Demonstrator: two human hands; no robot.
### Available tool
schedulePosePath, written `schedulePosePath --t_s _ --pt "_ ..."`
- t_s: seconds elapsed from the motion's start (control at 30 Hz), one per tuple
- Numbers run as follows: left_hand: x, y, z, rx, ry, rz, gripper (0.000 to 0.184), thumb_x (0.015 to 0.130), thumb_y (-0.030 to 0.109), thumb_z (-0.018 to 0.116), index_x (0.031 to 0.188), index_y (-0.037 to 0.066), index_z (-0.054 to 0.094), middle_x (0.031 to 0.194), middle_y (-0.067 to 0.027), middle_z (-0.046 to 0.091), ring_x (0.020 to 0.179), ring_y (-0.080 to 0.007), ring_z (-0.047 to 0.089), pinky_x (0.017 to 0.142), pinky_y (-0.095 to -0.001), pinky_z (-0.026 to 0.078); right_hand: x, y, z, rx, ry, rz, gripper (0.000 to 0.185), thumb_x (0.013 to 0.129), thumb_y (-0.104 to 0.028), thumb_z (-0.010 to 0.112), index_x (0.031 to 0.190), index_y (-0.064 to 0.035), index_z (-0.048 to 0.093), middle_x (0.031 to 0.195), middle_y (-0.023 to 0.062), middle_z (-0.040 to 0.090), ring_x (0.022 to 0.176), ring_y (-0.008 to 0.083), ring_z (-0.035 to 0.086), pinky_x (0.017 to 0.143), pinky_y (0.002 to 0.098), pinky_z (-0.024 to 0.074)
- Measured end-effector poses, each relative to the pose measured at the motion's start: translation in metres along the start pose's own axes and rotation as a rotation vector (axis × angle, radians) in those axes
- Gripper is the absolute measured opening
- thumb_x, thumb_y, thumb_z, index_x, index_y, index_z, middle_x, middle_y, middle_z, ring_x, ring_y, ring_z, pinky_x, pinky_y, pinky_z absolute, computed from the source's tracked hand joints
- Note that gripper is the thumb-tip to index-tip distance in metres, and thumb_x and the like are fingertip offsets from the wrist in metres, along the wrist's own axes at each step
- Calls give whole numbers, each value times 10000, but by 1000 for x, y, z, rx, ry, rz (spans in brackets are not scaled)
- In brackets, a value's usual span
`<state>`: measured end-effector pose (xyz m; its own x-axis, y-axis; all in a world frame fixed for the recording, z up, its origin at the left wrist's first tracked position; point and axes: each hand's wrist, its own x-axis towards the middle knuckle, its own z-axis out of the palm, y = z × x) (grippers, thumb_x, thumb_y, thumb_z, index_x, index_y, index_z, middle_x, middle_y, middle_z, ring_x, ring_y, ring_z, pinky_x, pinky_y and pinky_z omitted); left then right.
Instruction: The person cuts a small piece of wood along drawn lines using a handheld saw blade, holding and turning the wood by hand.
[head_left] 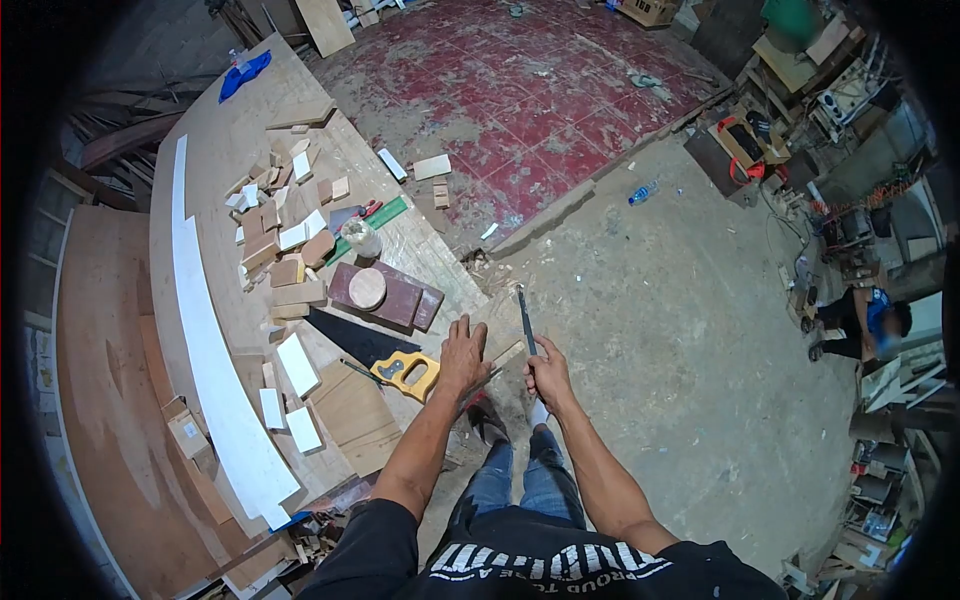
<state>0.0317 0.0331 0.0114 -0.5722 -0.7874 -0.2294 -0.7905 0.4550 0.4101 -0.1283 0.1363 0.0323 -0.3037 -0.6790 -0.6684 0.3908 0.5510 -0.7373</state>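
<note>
My right hand [547,372] is closed around the lower end of a long, thin, dark flat tool [527,318]. It points away from me over the floor, and its exact kind is not clear. My left hand [463,357] lies on the workbench edge with its fingers stretched forward. A thin wooden strip [508,355] shows just right of that hand; whether the hand touches it I cannot tell. Close by on the left lies a handsaw [405,370] with a yellow handle and dark blade. Beyond it, a round wooden disc [367,289] sits on dark reddish-brown blocks [428,308].
Many wood offcuts [262,232] and a jar [361,238] cover the workbench [210,140]. A long white board [205,320] runs along its left side. Red tiled flooring [540,110] forms a raised step ahead. Another person [868,318] sits far right; a plastic bottle [643,192] lies on the floor.
</note>
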Motion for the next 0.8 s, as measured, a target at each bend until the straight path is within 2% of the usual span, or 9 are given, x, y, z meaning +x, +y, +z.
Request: schedulePosePath --t_s 0.27,0.33,0.43,0.5,0.53,0.6,0.73,0.8 --pt "0 -3 -1 10 11 22 727 658 200 833 1282 75 483 1468 -245 344 1341 -403 356 992 -522 443 -16 -2 -10 -93 -13 -65 549 916 -32 471 1459 -83 403 633 35 576 432 94 463 387 259 361" --pt "1 -5 1 7 -15 7 803 617 252 864 1311 116 483 1481 -224 333 1354 -416 336 1019 -511 433 -17 -5 -9 -92 -23 -64 554 913 -32 471 1461 -83 402 626 32 576 431 93 463 389 257 358" --pt "-1 -2 -2 -6 -24 11 785 628 244 855 1305 104 484 1487 -204 336 1343 -416 343 1010 -520 438 -15 -10 -4 -143 -34 -59 534 914 -38 475 1445 -83 435 621 34 586 437 95 476 396 262 367" --pt "-3 -1 0 -17 -15 -3 778 633 242 851 1304 99 484 1487 -197 338 1335 -417 349 1004 -525 441 -13 -12 -1 -346 -20 -128 519 896 -49 492 1415 -69 482 632 48 611 458 112 509 424 282 395" --pt "-4 0 1 -26 -6 -11 772 637 240 847 1303 94 484 1488 -190 340 1327 -418 354 999 -530 444 -13 -12 0 -348 -21 -127 519 896 -49 492 1415 -69 482 632 48 611 458 112 509 424 282 395" --pt "-3 0 6 -8 -6 -23 783 637 244 848 1311 93 478 1489 -191 341 1321 -420 358 993 -533 447 -10 -11 1 -494 15 -202 515 867 -61 506 1381 -45 520 655 79 635 488 143 551 467 309 435" --pt "-6 1 10 40 5 -22 824 638 257 851 1343 96 455 1480 -181 348 1310 -421 367 972 -531 463 -13 -11 4 -592 39 -249 534 845 -59 507 1378 -32 523 659 92 636 520 156 574 504 324 459" --pt "-6 4 4 40 1 -25 836 639 255 853 1354 101 448 1470 -174 353 1304 -417 373 960 -531 471 -20 -23 8 -639 -18 -178 540 822 -69 525 1360 -22 540 768 172 687 640 224 658 615 356 518"
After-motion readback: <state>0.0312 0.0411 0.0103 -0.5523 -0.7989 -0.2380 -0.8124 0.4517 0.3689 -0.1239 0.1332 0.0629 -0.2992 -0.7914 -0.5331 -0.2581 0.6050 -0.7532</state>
